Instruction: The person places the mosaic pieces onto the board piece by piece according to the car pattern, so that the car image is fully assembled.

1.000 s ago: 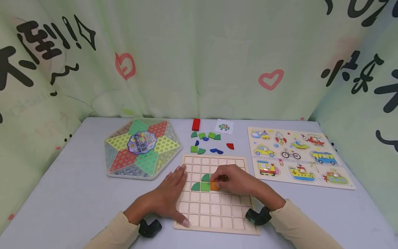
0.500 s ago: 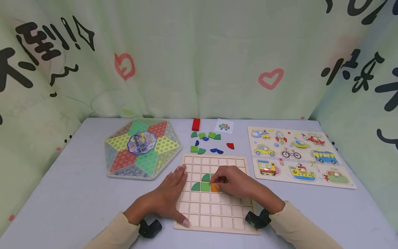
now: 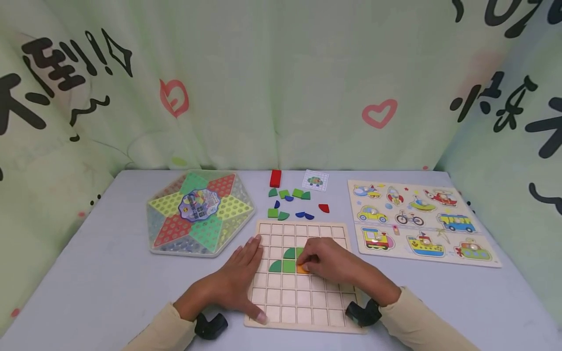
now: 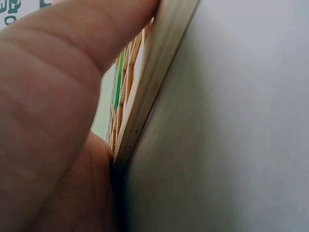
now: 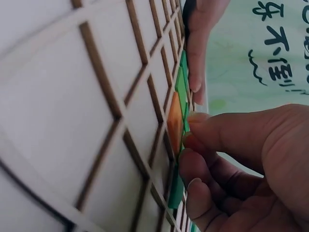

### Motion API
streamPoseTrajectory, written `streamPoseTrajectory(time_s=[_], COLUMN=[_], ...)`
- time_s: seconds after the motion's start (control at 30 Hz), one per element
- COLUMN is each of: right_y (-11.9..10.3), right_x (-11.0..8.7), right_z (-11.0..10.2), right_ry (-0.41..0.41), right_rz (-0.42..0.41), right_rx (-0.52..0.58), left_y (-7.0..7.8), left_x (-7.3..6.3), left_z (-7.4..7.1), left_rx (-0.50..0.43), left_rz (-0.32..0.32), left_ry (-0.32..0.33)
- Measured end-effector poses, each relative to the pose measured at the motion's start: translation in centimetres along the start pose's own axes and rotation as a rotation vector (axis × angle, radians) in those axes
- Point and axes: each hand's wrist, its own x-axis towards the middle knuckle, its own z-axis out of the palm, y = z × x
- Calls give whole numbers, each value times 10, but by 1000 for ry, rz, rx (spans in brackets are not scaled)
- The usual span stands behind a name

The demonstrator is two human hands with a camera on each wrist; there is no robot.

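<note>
A wooden grid board [image 3: 290, 312] lies in front of me. My left hand [image 3: 232, 282] rests along its left edge, fingers straight and thumb spread onto the near left corner. My right hand [image 3: 330, 262] pinches with thumb and forefinger at an orange square tile [image 3: 302, 269], which sits in a grid cell. Left of that tile is a green square tile [image 3: 288, 266], with a dark green quarter-round tile [image 3: 275, 266] beyond it. Another quarter-round tile [image 3: 289, 253] lies in the row above. Beside it, a further green tile [image 3: 300, 251] is partly hidden by my right fingers.
Several loose green, blue and red pieces [image 3: 283, 215] lie behind the board, near a red block [image 3: 275, 178] and a pattern card [image 3: 315, 180]. A hexagonal Chinese checkers set [image 3: 172, 249] is at the left. A vehicle puzzle board [image 3: 423, 228] lies at the right.
My right fingertips have shifted slightly toward me and cover more of the orange tile. The left hand stays on the board. The head view has tilted a little.
</note>
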Motion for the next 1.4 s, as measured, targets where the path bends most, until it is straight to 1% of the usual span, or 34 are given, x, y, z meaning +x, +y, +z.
streamPoseTrajectory(time_s=[0.1,0.33,0.4,0.53,0.67,0.77,0.87,1.07,1.3,1.4], right_y=[3,24,32,47,57,63,69,77,77,77], right_x=[3,19,24,33,40,46,52,58,63,64], right_z=[-6,-33,-40,-49,-52,-52,-51,-48,-50,-52], right_ry=[31,230,272,317,354,367,355,321,309,290], right_rz=[53,198,233,301,379,433,463,480,460,467], right_rx=[12,11,6,12,15,20,25,-4,-30,-31], left_y=[0,0,0,1,1,1,1,0,0,0], left_x=[0,-1,-1,-1,-1,0,-1,-1,-1,-1], left_z=[0,0,0,0,0,0,0,0,0,0], left_rx=[3,7,2,2,5,8,10,3,4,1], left_rz=[1,5,5,3,8,5,0,16,9,12], left_ry=[3,7,7,10,10,6,4,1,13,9])
